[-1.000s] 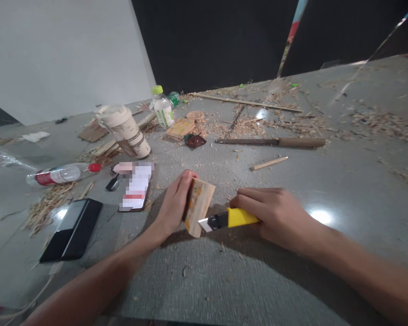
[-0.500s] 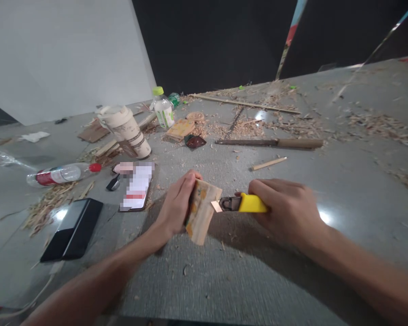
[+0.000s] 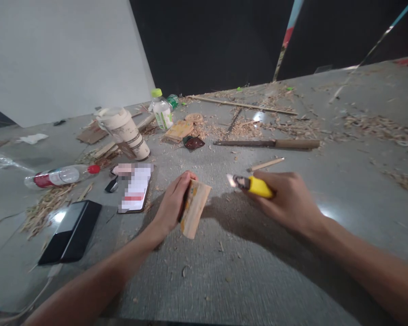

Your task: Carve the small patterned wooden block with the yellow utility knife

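Observation:
A small wooden block (image 3: 197, 209) with patches of yellow on one face is gripped in my left hand (image 3: 174, 199), tilted above the table. My right hand (image 3: 287, 194) is wrapped round the yellow handle of a utility knife (image 3: 258, 186). The knife's bare blade points left and stands apart from the block, a little to its right. Motion smears the blade somewhat. Behind the knife a pencil (image 3: 267, 164) lies on the table.
A file (image 3: 245, 143) with a wooden handle lies farther back. To the left are a phone (image 3: 136, 188), a black device (image 3: 71, 233) with a cable, a bottle (image 3: 59, 175) on its side and a cup (image 3: 125, 131). Wood shavings (image 3: 248, 128) litter the grey table (image 3: 204, 285).
The knife has left the block's edge and moved up and right with my right hand. In my left hand the block has turned, showing more of its narrow side.

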`<state>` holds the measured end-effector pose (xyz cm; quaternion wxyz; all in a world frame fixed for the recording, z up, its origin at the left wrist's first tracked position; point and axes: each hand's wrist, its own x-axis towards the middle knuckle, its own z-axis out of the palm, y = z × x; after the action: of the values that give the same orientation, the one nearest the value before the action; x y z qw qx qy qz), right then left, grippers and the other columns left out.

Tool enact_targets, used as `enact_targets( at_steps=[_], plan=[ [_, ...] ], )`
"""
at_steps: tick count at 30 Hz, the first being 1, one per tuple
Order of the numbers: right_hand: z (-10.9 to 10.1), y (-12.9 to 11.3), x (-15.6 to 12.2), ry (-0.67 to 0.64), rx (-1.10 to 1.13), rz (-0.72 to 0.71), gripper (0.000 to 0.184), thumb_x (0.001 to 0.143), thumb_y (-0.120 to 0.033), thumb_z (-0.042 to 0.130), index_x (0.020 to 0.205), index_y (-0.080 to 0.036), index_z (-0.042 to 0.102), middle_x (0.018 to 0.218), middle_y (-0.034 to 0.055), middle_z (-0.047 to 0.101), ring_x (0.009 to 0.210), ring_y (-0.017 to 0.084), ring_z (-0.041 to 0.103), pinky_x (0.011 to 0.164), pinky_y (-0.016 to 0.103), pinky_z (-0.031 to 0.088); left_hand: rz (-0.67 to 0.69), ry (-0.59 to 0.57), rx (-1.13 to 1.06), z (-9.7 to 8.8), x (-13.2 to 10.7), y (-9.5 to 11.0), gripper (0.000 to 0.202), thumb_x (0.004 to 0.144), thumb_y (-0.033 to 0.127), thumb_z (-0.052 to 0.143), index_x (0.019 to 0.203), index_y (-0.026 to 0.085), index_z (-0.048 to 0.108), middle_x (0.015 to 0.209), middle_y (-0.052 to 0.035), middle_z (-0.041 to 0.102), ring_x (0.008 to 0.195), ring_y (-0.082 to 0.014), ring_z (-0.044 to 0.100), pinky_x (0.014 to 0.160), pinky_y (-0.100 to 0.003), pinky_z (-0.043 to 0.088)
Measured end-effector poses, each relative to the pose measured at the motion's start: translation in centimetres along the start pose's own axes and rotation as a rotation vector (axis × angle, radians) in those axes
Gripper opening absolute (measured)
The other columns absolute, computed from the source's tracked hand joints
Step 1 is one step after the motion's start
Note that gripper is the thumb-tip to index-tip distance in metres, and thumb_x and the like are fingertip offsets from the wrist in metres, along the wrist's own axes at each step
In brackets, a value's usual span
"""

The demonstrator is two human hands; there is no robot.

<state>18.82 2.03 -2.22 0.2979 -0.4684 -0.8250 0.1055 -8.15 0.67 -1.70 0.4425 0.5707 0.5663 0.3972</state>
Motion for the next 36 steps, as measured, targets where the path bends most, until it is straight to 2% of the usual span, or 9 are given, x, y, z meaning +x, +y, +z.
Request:
enact_targets(
  at_steps=[2,5,9,15,22,25,29,36],
  plan=[
    [0.5,-1.2,-0.5,-0.058,0.012,-0.091,0.021,0.091,-0.027,0.058,0.072,-0.025,0.048,0.061,-0.0004,0.058,0.051,0.014,0.051,0.052,0.029,0.030,-0.049,-0.004,-0.054,0.0,0.2,-0.6,0.044,0.105,0.060,0.041,0.092,0.022,0.058,0.078,-0.0025,0.054,0.069,-0.0176,0.050,0.063,-0.030,0.047],
    [1.1,-2.3,-1.0,-0.086,-0.005,-0.171,0.013,0.083,-0.017,0.055,0.077,-0.025,0.047,0.064,-0.0004,0.059,0.053,0.014,0.052,0.054,0.028,0.029,-0.048,-0.028,-0.064,0.1,0.3,-0.9,0.044,0.105,0.060,0.042,0.092,0.021,0.058,0.076,-0.0020,0.053,0.066,-0.0167,0.049,0.060,-0.029,0.045],
    [1.5,-2.3,-1.2,-0.071,-0.048,-0.211,0.015,0.075,-0.010,0.054,0.077,-0.023,0.048,0.062,-0.0017,0.057,0.054,0.013,0.049,0.056,0.027,0.027,-0.047,-0.062,-0.099,0.4,0.1,-1.0,0.044,0.105,0.061,0.042,0.092,0.021,0.057,0.073,-0.0008,0.051,0.065,-0.0166,0.047,0.060,-0.028,0.044],
    [1.6,-2.3,-1.2,-0.088,-0.085,-0.222,0.017,0.069,-0.008,0.054,0.078,-0.023,0.051,0.062,-0.0020,0.057,0.055,0.012,0.049,0.056,0.028,0.024,-0.047,-0.074,-0.095,1.0,-0.2,-1.0,0.044,0.104,0.063,0.041,0.093,0.023,0.056,0.070,0.0006,0.049,0.063,-0.0170,0.047,0.060,-0.029,0.044],
    [1.4,-1.8,-1.3,-0.069,-0.119,-0.271,0.013,0.074,-0.013,0.058,0.082,-0.024,0.054,0.067,-0.0002,0.063,0.058,0.015,0.054,0.057,0.030,0.028,0.123,-0.054,0.057,0.9,-0.9,0.0,0.041,0.109,0.052,0.034,0.086,0.022,0.052,0.075,0.0002,0.046,0.070,-0.0167,0.046,0.064,-0.029,0.041],
    [1.0,-1.7,-1.3,-0.018,-0.172,-0.312,0.009,0.081,-0.016,0.059,0.084,-0.024,0.056,0.071,0.0016,0.067,0.061,0.016,0.056,0.059,0.032,0.030,0.120,-0.098,0.056,1.0,-1.1,-0.1,0.041,0.109,0.052,0.034,0.086,0.023,0.052,0.074,0.0009,0.045,0.069,-0.0163,0.045,0.063,-0.029,0.039],
    [0.1,-2.0,-1.1,0.046,-0.211,-0.360,0.009,0.086,-0.016,0.057,0.083,-0.024,0.057,0.072,0.0021,0.067,0.061,0.017,0.055,0.062,0.033,0.034,0.090,-0.186,-0.049,1.5,-1.3,0.4,0.042,0.107,0.056,0.033,0.085,0.023,0.049,0.072,0.0014,0.042,0.066,-0.0165,0.041,0.062,-0.030,0.039],
    [0.0,-1.9,-0.6,0.170,-0.306,-0.328,0.010,0.086,-0.015,0.055,0.082,-0.023,0.059,0.069,0.0013,0.068,0.060,0.017,0.058,0.060,0.032,0.034,0.122,-0.128,-0.007,1.2,-0.4,1.9,0.043,0.103,0.060,0.034,0.080,0.025,0.042,0.072,-0.0001,0.043,0.066,-0.0177,0.041,0.060,-0.029,0.041]
  ],
)
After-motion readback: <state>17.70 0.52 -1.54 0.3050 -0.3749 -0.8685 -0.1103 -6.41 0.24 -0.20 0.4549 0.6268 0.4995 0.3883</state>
